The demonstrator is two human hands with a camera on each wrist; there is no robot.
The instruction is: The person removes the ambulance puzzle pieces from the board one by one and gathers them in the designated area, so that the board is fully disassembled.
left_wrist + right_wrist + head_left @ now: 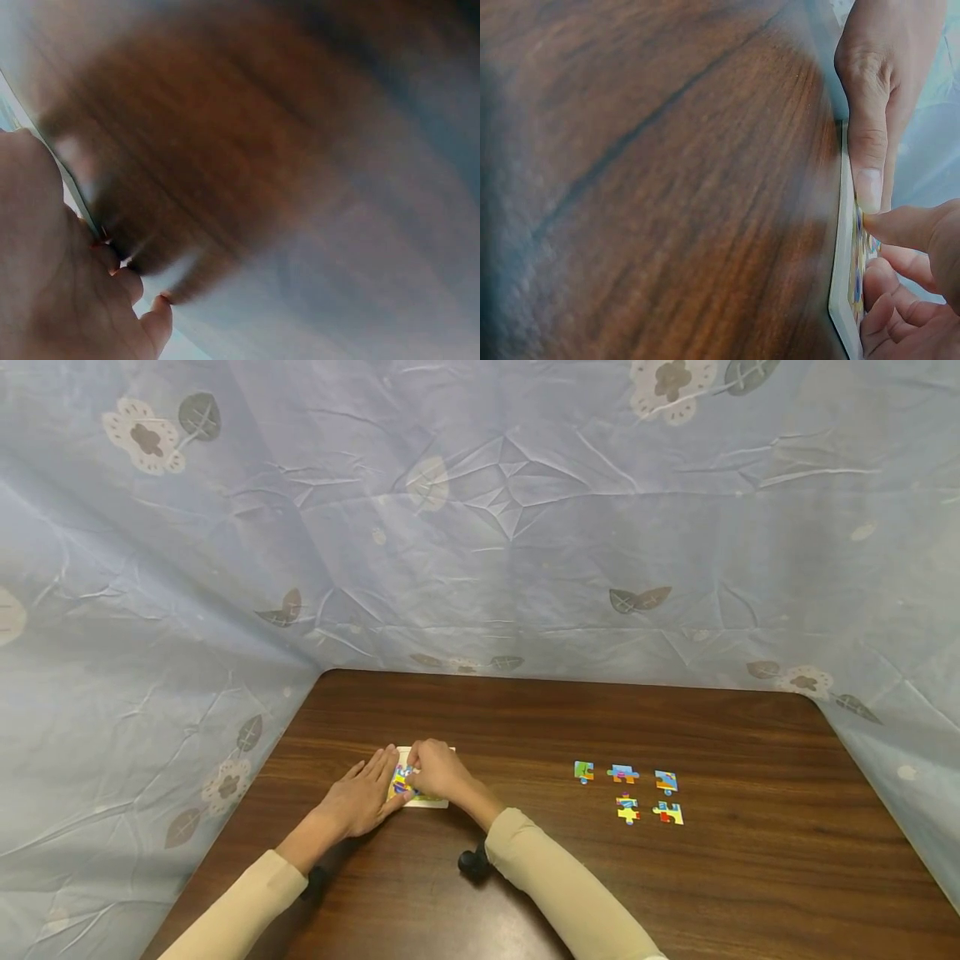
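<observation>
A small jigsaw puzzle board with a pale border lies at the table's left-middle, part of its colourful picture showing between the hands. My left hand rests flat on its left side, fingers extended and thumb along the near edge. Over the board's middle, my right hand has curled fingers. In the right wrist view, its thumb and fingers pinch a colourful puzzle piece low at the board's surface. The hands cover much of the picture. The left wrist view shows mainly the left hand at the board's edge.
Several loose puzzle pieces lie apart on the wooden table to the right, among them a green one and a yellow one. A flowered curtain hangs behind and beside the table. Black wrist devices sit under the forearms.
</observation>
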